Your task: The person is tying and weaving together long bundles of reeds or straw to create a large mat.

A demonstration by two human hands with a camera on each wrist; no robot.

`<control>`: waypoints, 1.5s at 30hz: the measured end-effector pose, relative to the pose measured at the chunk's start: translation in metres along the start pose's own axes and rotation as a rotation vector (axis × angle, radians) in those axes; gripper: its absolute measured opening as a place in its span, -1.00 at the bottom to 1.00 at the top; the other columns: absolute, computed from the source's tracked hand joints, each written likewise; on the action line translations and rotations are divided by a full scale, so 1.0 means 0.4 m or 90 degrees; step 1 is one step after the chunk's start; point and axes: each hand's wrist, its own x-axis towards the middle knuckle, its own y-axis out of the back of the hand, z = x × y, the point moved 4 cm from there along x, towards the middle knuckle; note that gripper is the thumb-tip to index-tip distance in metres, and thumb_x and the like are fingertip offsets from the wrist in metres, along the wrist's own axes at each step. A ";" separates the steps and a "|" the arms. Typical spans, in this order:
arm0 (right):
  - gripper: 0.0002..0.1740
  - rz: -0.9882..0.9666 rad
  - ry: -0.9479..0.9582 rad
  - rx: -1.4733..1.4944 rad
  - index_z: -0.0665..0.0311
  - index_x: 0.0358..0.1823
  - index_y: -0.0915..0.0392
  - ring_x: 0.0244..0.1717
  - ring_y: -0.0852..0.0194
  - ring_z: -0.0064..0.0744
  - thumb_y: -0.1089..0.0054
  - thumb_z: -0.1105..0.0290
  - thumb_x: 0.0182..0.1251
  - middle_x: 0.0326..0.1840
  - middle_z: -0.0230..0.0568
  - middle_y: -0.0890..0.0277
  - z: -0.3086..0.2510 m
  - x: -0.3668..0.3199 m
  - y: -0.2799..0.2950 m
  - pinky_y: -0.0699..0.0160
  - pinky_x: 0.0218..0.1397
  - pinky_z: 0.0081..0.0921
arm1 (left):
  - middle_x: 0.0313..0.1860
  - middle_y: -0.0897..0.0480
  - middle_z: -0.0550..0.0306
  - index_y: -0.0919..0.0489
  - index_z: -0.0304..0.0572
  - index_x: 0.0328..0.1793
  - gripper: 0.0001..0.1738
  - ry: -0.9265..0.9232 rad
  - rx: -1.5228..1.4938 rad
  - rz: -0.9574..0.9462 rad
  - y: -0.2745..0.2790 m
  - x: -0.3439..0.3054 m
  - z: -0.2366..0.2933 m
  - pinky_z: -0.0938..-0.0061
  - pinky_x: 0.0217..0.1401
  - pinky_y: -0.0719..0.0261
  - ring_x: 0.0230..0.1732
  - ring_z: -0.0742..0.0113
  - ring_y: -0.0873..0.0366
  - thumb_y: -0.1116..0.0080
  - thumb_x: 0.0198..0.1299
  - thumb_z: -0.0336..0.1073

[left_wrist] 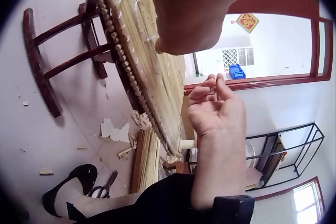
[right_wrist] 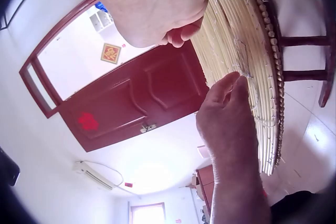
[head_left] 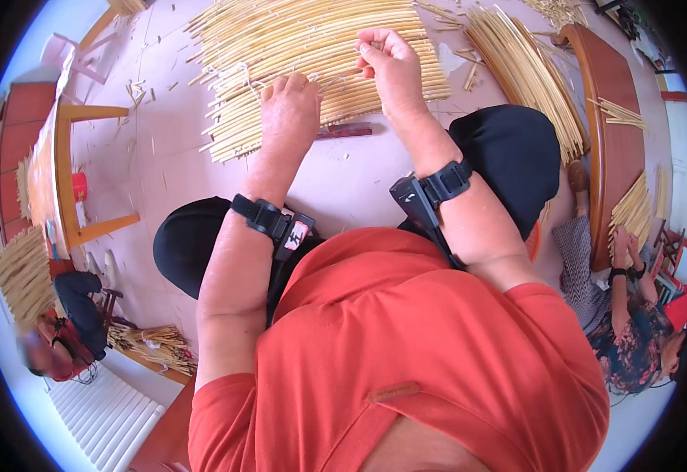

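Note:
A mat of straight pale sticks (head_left: 312, 39), bound with rows of white string (head_left: 245, 75), lies in front of me. My left hand (head_left: 291, 110) is low over the mat's near part, knuckles up. In the right wrist view, the left hand's (right_wrist: 228, 113) thumb and fingertips pinch at a loose white string (right_wrist: 242, 56) on the sticks. To its right, my right hand (head_left: 394, 75) is raised above the mat, fingers curled toward the thumb. The left wrist view shows the right hand (left_wrist: 218, 113) pinching something small and greyish, its kind unclear.
A dark wooden stand (left_wrist: 44, 61) is beneath the mat. Loose sticks (head_left: 524, 79) lie in a bundle at right, beside a brown wooden bench (head_left: 611, 102). Scissors (left_wrist: 105, 184) are on the floor. Two other people sit at the left and right edges; a wooden table (head_left: 64, 173) stands left.

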 end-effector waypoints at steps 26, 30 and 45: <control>-0.82 -0.416 -0.119 -0.187 0.22 -0.32 -0.64 -0.69 -0.12 -0.80 -0.21 0.28 0.36 -0.67 -0.56 -0.33 -0.030 -0.067 -0.048 -0.07 -0.65 -0.76 | -0.59 -0.40 0.35 -0.51 -0.29 -0.13 -0.87 0.388 -0.815 -0.139 0.224 0.043 -0.093 0.73 -0.64 -0.12 -0.65 0.63 -0.21 -0.03 0.22 -0.46; -0.85 -0.375 -0.040 -0.166 0.22 -0.22 -0.62 -0.65 -0.19 -0.78 -0.22 0.31 0.34 -0.57 -0.51 -0.40 -0.049 -0.082 -0.057 -0.18 -0.59 -0.78 | -0.59 -0.41 0.34 -0.51 -0.31 -0.13 -0.89 0.375 -0.791 -0.129 0.241 0.018 -0.078 0.74 -0.63 -0.13 -0.65 0.63 -0.24 -0.05 0.26 -0.44; -0.85 -0.562 0.058 -0.300 0.27 -0.32 -0.61 -0.49 -0.32 -0.69 -0.22 0.33 0.33 -0.49 -0.48 -0.48 -0.081 -0.125 -0.059 -0.38 -0.34 -0.68 | -0.59 -0.38 0.45 -0.57 -0.20 -0.08 -0.87 0.327 -0.670 -0.175 0.298 0.004 -0.032 0.79 -0.64 -0.02 -0.64 0.75 -0.15 -0.05 0.30 -0.42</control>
